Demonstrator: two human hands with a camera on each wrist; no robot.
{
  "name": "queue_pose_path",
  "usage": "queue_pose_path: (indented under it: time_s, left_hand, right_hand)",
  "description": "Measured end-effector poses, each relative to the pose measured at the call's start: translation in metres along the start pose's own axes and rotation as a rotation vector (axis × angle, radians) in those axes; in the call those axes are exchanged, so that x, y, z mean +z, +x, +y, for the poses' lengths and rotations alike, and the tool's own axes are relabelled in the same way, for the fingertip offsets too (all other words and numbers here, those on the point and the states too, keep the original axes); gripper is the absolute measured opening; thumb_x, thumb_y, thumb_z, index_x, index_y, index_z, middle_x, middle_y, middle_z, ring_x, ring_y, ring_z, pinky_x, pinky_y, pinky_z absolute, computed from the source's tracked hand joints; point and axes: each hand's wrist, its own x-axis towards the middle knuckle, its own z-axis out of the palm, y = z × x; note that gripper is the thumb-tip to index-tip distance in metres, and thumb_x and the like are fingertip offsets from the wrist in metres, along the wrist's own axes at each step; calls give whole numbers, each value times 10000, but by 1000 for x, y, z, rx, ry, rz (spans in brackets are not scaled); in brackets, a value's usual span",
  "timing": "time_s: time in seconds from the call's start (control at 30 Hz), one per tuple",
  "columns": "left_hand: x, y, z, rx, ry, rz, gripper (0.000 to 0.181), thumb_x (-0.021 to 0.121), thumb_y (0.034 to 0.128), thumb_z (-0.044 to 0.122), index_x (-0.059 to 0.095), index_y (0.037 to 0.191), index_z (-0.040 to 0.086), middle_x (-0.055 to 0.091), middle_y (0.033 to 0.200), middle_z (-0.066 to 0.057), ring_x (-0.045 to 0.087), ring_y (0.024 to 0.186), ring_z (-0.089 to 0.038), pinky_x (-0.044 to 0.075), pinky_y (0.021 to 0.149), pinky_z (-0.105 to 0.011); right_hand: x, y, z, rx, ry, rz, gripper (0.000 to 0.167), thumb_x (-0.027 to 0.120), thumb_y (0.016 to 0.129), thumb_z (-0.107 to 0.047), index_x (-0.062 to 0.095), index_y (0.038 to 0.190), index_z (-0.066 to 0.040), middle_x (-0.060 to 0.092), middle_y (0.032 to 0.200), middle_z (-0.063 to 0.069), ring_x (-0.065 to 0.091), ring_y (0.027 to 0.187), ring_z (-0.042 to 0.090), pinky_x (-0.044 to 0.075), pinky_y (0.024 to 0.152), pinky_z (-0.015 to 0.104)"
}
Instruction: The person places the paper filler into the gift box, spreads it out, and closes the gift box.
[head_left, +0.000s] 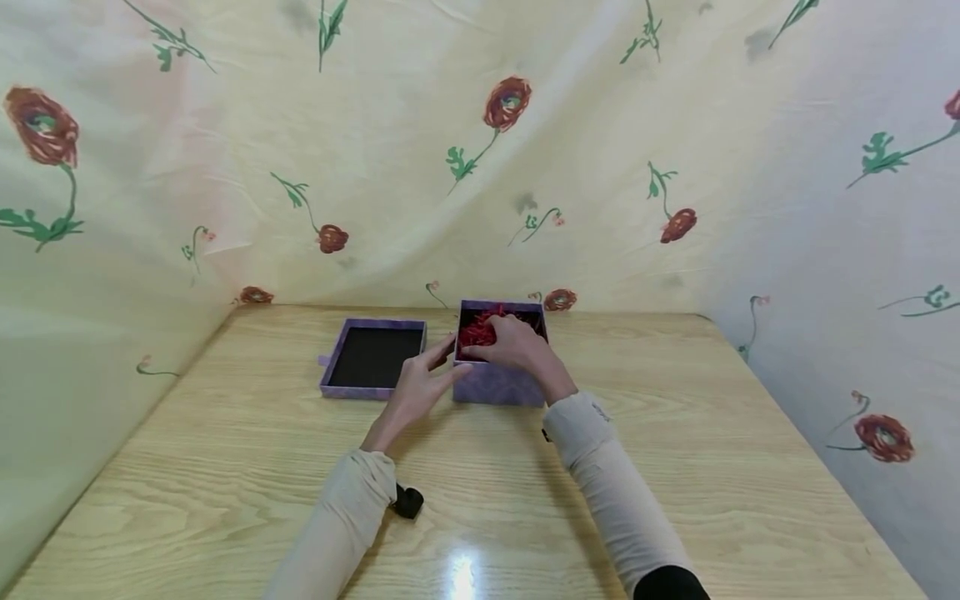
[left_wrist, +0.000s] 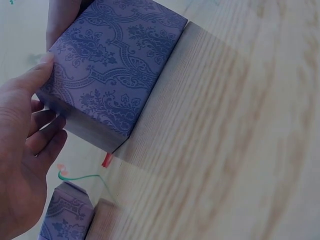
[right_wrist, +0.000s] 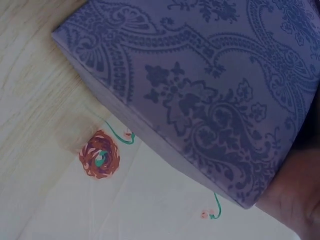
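A purple patterned box (head_left: 498, 385) stands at the table's far side, its top uncovered, with red shredded filler (head_left: 476, 330) inside. My left hand (head_left: 415, 390) holds its near left corner; in the left wrist view that hand (left_wrist: 20, 125) has its thumb on the front face (left_wrist: 115, 65) and bent fingers at the side. My right hand (head_left: 517, 346) reaches in over the front rim, thumb and fingers around some red filler, fingertips partly hidden. The right wrist view shows the box front (right_wrist: 200, 100) large, with part of the hand (right_wrist: 290, 192) beside it.
Left of the box lies a shallow purple lid (head_left: 375, 357) with its black inside up and a small tab on its left edge. A floral cloth (head_left: 405, 150) hangs behind the wooden table (head_left: 480, 492). A red strip (left_wrist: 107, 160) shows beside the box.
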Motion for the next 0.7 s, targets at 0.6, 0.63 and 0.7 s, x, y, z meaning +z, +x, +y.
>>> queue_pose_path:
  time_s: [0.6, 0.63, 0.7]
  left_hand:
    - [-1, -1, 3, -19, -6, -12, 653, 729, 995, 312, 477, 1568, 125, 540, 1504, -116, 544, 1351, -313, 487, 1058, -468]
    - [-1, -1, 3, -24, -3, -13, 656, 728, 994, 315, 474, 1570, 128, 535, 1508, -116, 542, 1352, -317, 490, 1053, -474]
    - [-1, -2, 4, -29, 0, -13, 661, 729, 993, 313, 470, 1573, 128, 530, 1511, -120, 539, 1354, -326, 495, 1045, -484]
  right_hand:
    - [-8, 0, 1, -14, 12, -19, 687, 680, 997, -446, 520, 1473, 23, 596, 1367, 225, 581, 1243, 381, 485, 1019, 510]
    - [-10, -1, 1, -17, 9, 0, 673, 678, 997, -447, 531, 1465, 14, 601, 1352, 218, 587, 1229, 377, 490, 1011, 512]
    - [-13, -4, 0, -16, -4, 41, 653, 670, 1000, -447, 539, 1465, -7, 590, 1364, 217, 574, 1241, 394, 478, 1024, 540]
